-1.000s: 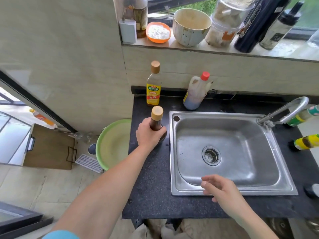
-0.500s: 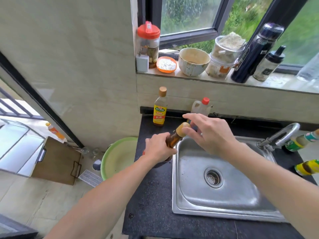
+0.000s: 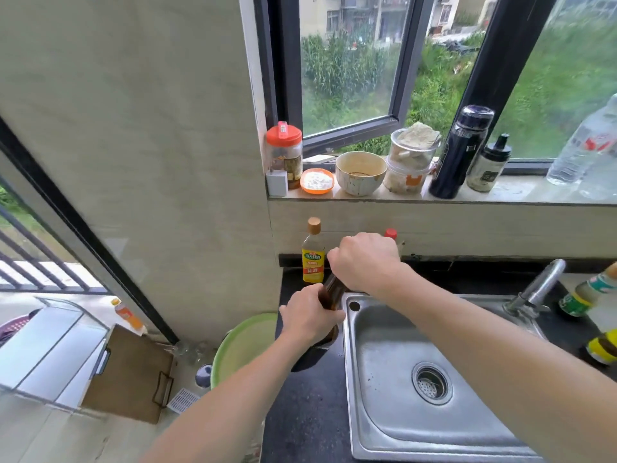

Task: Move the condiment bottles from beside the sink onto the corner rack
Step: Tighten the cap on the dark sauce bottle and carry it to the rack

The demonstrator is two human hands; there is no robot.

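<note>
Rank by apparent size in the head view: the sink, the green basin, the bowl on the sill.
1. sink: largest.
2. green basin: partly hidden by the counter, so unsure.
3. bowl: smallest, though farthest.

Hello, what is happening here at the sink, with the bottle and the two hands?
A person holds a dark brown bottle with both hands, at the left edge of the sink. The left hand grips its body and the right hand covers its top. The bottle leans to the right. A yellow-labelled bottle stands on the counter behind it, and a red-capped bottle is mostly hidden by the right hand. No corner rack is in view.
</note>
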